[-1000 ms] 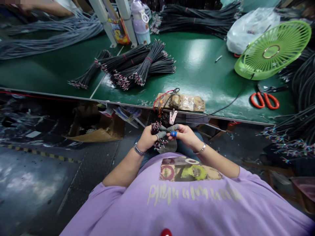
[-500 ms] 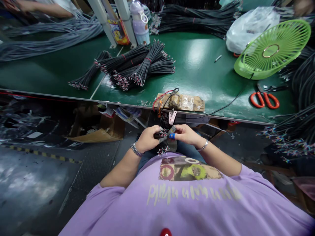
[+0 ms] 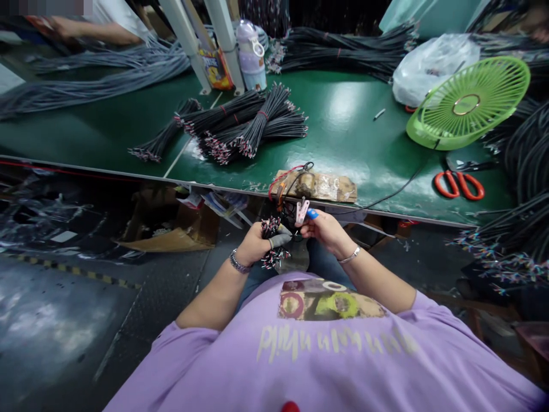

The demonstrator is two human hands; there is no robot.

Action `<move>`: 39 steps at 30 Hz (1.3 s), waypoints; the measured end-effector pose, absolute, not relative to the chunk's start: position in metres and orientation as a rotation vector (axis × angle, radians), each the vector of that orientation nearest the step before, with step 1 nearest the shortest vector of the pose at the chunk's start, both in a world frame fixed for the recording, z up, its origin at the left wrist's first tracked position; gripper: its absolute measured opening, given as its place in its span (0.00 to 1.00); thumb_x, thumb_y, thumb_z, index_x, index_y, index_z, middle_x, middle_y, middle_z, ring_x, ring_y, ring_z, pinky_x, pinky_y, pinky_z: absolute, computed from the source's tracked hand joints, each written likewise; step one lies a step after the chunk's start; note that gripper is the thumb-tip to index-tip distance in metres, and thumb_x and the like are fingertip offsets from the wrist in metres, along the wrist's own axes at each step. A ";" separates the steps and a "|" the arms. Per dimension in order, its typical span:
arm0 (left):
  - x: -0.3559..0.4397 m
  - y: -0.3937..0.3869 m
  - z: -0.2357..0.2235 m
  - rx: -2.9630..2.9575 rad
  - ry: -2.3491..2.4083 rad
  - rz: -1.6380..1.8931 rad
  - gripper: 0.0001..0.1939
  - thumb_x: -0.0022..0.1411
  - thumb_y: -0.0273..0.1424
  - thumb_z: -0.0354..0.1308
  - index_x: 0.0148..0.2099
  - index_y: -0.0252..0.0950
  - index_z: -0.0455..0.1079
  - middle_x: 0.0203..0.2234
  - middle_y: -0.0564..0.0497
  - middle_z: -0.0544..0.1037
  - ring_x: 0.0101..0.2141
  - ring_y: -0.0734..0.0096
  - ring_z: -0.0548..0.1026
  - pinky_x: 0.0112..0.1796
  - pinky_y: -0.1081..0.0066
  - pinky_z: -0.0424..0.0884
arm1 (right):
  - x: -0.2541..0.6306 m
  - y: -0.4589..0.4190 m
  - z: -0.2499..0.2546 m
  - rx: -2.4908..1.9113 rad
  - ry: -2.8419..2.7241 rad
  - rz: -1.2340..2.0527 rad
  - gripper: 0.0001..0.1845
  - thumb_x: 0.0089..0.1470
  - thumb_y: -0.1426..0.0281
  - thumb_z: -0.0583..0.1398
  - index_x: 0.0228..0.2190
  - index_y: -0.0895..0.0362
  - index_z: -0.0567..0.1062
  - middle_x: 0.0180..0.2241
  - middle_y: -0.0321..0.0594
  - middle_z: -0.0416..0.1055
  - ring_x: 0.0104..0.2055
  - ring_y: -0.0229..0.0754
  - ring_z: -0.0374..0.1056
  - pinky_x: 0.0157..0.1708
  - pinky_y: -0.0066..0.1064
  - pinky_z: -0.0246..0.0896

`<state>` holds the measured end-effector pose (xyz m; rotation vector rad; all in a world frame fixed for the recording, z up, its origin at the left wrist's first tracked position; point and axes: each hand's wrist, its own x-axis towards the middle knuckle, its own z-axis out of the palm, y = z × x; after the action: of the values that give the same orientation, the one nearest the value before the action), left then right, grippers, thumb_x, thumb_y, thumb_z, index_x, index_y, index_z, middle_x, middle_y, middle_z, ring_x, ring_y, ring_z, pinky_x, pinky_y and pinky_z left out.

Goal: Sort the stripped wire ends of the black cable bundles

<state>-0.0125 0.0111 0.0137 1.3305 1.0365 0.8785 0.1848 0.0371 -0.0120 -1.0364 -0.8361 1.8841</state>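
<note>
A bundle of short black cables (image 3: 271, 229) with red and white wire ends is gripped in my left hand (image 3: 254, 245), whose covered fingertip shows grey. My right hand (image 3: 326, 230), with blue tape round one finger, is just right of it. Its fingers are pinched together, and a thin dark cable (image 3: 297, 233) with a pale tip shows at them. Touching or very close to the taped finger is a pale pink clip-like tool (image 3: 302, 212) at the bench's front edge. Behind it, a taped block (image 3: 330, 186) with red and black leads lies on the bench.
Tied black cable bundles (image 3: 244, 123) lie on the green bench (image 3: 343, 131). To the right are orange-handled scissors (image 3: 458, 184), a green fan (image 3: 467, 106) and a plastic bag (image 3: 433, 71). A bottle (image 3: 252, 57) stands at the back. Another person's arm (image 3: 103, 31) shows upper left.
My right hand has moved away from the bundle, up and to the right, to the pink tool. My left hand has shifted slightly left, still holding the bundle. The view has tilted a little.
</note>
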 end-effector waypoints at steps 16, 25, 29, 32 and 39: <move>0.003 0.025 0.010 1.201 1.059 1.057 0.13 0.43 0.34 0.69 0.31 0.31 0.75 0.24 0.51 0.77 0.27 0.72 0.73 0.32 0.71 0.70 | 0.163 0.055 -0.011 -0.858 -0.457 1.938 0.18 0.53 0.54 0.59 0.28 0.58 0.72 0.25 0.36 0.75 0.25 0.33 0.68 0.27 0.26 0.65; 0.007 0.024 0.009 1.215 1.057 1.023 0.15 0.42 0.36 0.70 0.30 0.30 0.74 0.23 0.51 0.77 0.25 0.72 0.73 0.31 0.71 0.70 | 0.164 0.046 -0.008 -0.782 -0.403 2.013 0.23 0.58 0.51 0.51 0.33 0.57 0.72 0.27 0.38 0.74 0.26 0.34 0.69 0.26 0.25 0.65; 0.006 0.020 0.009 1.226 1.059 1.022 0.14 0.43 0.36 0.69 0.30 0.31 0.74 0.24 0.51 0.77 0.26 0.72 0.73 0.30 0.71 0.70 | 0.168 0.040 -0.011 -0.756 -0.386 2.066 0.25 0.60 0.49 0.45 0.36 0.56 0.70 0.28 0.39 0.74 0.25 0.34 0.69 0.26 0.26 0.66; 0.004 0.015 0.007 1.265 1.062 0.981 0.14 0.45 0.36 0.68 0.30 0.31 0.73 0.24 0.51 0.77 0.27 0.72 0.73 0.31 0.72 0.70 | 0.172 0.034 -0.016 -0.760 -0.351 2.121 0.25 0.62 0.52 0.43 0.32 0.56 0.68 0.28 0.40 0.75 0.23 0.34 0.68 0.25 0.25 0.66; -0.001 0.010 -0.005 1.406 1.262 0.872 0.16 0.49 0.39 0.64 0.28 0.30 0.70 0.19 0.54 0.71 0.21 0.78 0.66 0.25 0.75 0.64 | 0.179 0.016 -0.027 -0.772 -0.324 2.224 0.21 0.62 0.57 0.48 0.33 0.59 0.72 0.32 0.43 0.77 0.24 0.33 0.67 0.25 0.24 0.67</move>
<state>-0.0008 0.0097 -0.0054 1.4059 1.2617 0.8718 0.1788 0.0159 -0.0267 -0.7717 -0.3242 2.2244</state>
